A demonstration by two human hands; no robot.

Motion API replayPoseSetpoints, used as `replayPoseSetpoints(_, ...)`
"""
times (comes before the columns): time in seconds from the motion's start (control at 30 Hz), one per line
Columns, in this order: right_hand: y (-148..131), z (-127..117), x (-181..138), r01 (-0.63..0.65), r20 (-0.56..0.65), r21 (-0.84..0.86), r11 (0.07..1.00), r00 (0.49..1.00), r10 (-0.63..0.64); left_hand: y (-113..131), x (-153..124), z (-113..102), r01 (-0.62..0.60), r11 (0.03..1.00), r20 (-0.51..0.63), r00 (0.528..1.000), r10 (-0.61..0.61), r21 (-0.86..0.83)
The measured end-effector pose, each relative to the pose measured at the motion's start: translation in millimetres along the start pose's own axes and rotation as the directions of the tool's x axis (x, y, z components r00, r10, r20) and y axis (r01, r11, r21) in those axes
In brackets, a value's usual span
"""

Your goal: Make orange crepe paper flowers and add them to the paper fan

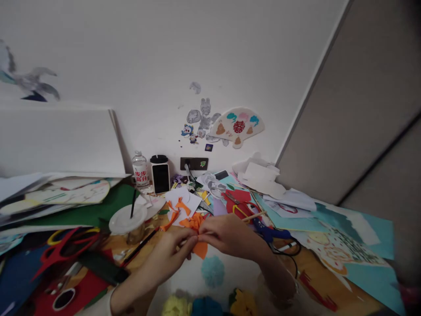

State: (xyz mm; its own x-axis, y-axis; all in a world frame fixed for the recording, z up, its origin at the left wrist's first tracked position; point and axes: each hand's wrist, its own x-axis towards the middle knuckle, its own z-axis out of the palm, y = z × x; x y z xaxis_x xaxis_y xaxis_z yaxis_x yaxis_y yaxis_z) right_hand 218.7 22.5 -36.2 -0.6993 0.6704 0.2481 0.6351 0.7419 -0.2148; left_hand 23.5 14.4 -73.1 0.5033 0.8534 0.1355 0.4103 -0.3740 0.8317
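Note:
My left hand point(176, 250) and my right hand point(226, 235) meet at the middle of the desk. Their fingertips are pinched together on a piece of orange paper point(200, 250), part of which hangs below the fingers. Just behind the fingers lie more orange paper pieces point(195, 220), some of them twisted or folded. A light-blue paper flower point(212, 271) rests on the white surface below my hands. Along the bottom edge are a yellow-green flower point(176, 305), a dark-blue one point(206, 306) and a yellow one point(242, 303), all cut off by the frame.
At left stand a lidded cup with a straw point(128, 219), red-handled scissors point(67, 248) and a black pencil point(140, 248). A blue glue gun point(269, 230) with its cord lies right of my right hand. A bottle point(140, 170) stands by the wall. Coloured paper sheets point(368, 281) cover the right side.

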Motion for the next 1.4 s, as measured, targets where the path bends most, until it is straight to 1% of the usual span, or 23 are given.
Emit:
replayPoseSetpoints(0.13, 1.5, 0.5, 0.0, -0.002, -0.002, -0.017, 1.0, 1.0, 0.002, 2.3, 0.5, -1.9, 0.015, 0.999, -0.051, 0.999, -0.013, 0.046)
replayPoseSetpoints(0.23, 1.5, 0.5, 0.0, 0.001, -0.005, -0.011, 1.0, 1.0, -0.001, 2.3, 0.1, -3.3, 0.002, 0.996, -0.088, 0.996, 0.006, 0.093)
replayPoseSetpoints(0.33, 0.3, 0.4, 0.1, -0.011, -0.024, -0.007, 1.0, 1.0, 0.011, 1.8, -0.1, -5.0, -0.008, 0.998, -0.11, 0.994, 0.016, 0.07)
replayPoseSetpoints(0.43, -0.7, 0.2, 0.5, -0.023, -0.037, -0.014, 1.0, 0.999, 0.022, 1.8, 0.4, -6.4, -0.008, 1.0, -0.1, 0.995, 0.011, 0.029)
replayPoseSetpoints(0.5, -0.9, -0.1, 0.8, -0.024, -0.03, -0.022, 0.999, 0.999, 0.023, 1.6, 0.7, -6.5, -0.021, 0.999, -0.107, 0.994, 0.025, 0.035)
replayPoseSetpoints(0.67, -0.9, 0.2, 1.3, -0.029, -0.005, -0.085, 0.996, 1.0, 0.028, -0.6, -0.3, -3.1, -0.096, 0.986, -0.137, 0.984, 0.115, 0.138)
replayPoseSetpoints(0.77, -1.6, 0.4, 1.1, -0.039, 0.009, -0.095, 0.995, 0.999, 0.04, -2.2, -1.3, -0.8, -0.084, 0.971, -0.13, 0.985, 0.115, 0.222)
replayPoseSetpoints(0.87, -2.1, -0.4, 0.4, -0.057, 0.012, -0.058, 0.997, 0.998, 0.058, -4.0, -0.8, 0.0, -0.073, 0.96, -0.123, 0.986, 0.11, 0.268)
replayPoseSetpoints(0.97, -1.8, -1.3, -0.5, -0.047, 0.02, -0.028, 0.998, 0.999, 0.048, -5.0, 0.1, -0.1, -0.069, 0.965, -0.105, 0.99, 0.098, 0.253)
replayPoseSetpoints(1.07, -1.1, -0.9, -0.6, -0.014, 0.027, -0.043, 0.999, 1.0, 0.015, -4.0, -0.2, -0.6, -0.062, 0.976, -0.107, 0.991, 0.086, 0.211)
replayPoseSetpoints(1.2, -1.1, 0.0, -0.2, -0.016, 0.02, -0.09, 0.996, 1.0, 0.018, -3.7, -0.9, -1.6, -0.108, 0.987, -0.137, 0.983, 0.124, 0.117)
replayPoseSetpoints(1.3, -2.6, -0.5, -0.6, -0.031, 0.029, -0.117, 0.993, 0.999, 0.035, -6.5, -0.6, -1.9, -0.122, 0.983, -0.145, 0.979, 0.142, 0.136)
replayPoseSetpoints(1.4, -4.3, -1.1, -1.2, -0.062, 0.029, -0.102, 0.993, 0.997, 0.066, -8.3, -0.3, -1.9, -0.123, 0.979, -0.146, 0.978, 0.146, 0.16)
